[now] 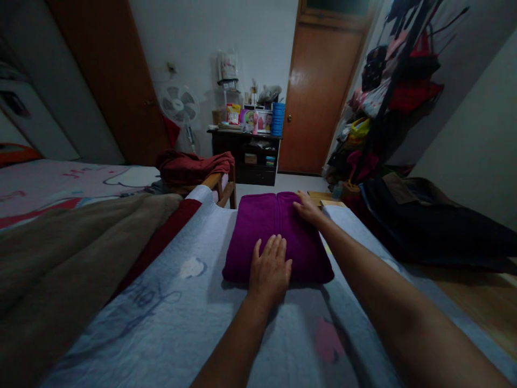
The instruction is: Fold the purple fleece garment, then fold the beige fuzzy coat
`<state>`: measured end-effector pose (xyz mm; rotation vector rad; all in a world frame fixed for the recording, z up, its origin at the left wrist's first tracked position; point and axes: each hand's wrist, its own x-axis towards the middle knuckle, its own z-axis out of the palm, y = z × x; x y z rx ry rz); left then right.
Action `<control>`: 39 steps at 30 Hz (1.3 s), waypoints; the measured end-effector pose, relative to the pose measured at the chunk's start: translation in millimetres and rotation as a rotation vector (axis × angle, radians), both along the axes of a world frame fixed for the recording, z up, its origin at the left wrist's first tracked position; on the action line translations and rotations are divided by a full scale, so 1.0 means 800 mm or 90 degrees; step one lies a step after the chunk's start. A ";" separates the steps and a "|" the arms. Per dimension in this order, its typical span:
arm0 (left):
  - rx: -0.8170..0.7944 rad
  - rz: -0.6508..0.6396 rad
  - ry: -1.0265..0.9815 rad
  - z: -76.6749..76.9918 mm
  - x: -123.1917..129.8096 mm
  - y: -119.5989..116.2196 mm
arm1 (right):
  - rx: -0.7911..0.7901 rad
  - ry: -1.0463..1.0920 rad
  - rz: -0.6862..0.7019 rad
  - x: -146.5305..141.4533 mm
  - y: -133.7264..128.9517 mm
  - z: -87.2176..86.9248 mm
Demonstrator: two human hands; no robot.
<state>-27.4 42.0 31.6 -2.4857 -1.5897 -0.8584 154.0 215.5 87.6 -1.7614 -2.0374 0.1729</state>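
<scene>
A purple zip-front garment (250, 231), folded into a thick rectangle, lies on the light blue patterned bedsheet (181, 318). A zip line runs down its upper middle. Flat on its near edge rests my left hand (270, 269), fingers stretched out and pointing away from me. My right hand (309, 209) reaches to the far right corner of the garment, with its fingers extended over that edge. Neither hand is wrapped around the cloth. Part of the garment's right side is hidden behind my right hand.
To the left lie a brown blanket (81, 242) and a dark red cloth (194, 164) over a wooden bed frame. Dark folded clothes (436, 221) are piled on the right. Beyond the bed stand a fan (180, 105), a black cabinet (246, 156) and a wooden door (323, 97).
</scene>
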 end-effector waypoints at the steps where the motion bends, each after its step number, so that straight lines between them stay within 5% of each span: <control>1: 0.000 -0.002 0.000 0.000 0.000 0.000 | -0.017 -0.024 0.042 -0.018 -0.002 -0.003; 6: -0.007 -0.011 -0.008 0.002 -0.004 0.000 | -0.106 -0.085 0.116 -0.075 -0.008 -0.024; 10: -0.022 -0.012 -0.029 0.005 -0.005 0.001 | -0.178 -0.103 0.086 -0.077 -0.004 -0.041; 17: -0.018 0.029 -0.071 0.009 -0.019 0.014 | -0.164 -0.125 0.056 -0.077 -0.003 -0.058; 24: -0.030 0.167 -0.014 0.007 -0.038 0.017 | -0.162 -0.136 0.018 -0.080 -0.005 -0.063; 39: -0.101 0.188 -0.023 0.000 -0.039 0.016 | -0.205 -0.159 0.010 -0.086 -0.001 -0.059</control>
